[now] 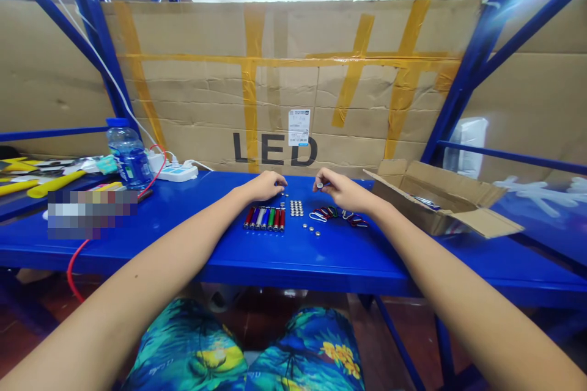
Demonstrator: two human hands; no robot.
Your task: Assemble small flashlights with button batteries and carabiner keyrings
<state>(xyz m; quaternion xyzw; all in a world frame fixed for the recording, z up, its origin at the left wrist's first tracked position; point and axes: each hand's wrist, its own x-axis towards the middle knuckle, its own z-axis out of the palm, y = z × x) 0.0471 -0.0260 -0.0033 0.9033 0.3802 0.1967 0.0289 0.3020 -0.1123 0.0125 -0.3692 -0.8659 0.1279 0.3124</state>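
My left hand (266, 186) hovers low over the blue table, its fingers curved with a gap between thumb and forefinger. Below its fingertips lie a few loose button cells (287, 195). My right hand (337, 188) is closed around a small tube (320, 185), whose pale round end faces me. Between the hands, more button cells (296, 208) stand in a neat block. A row of coloured metal tubes (265, 219) lies below my left hand. Under my right hand, coloured carabiner clips (339, 214) form an arc. Several small round metal pieces (311, 229) lie nearer me.
An open cardboard box (435, 198) stands at the right. On the left are a water bottle (126, 156), a white power strip (177, 171) and yellow-handled tools (55, 183). A large taped carton (284, 85) stands behind the blue table (293, 259), between blue rack posts.
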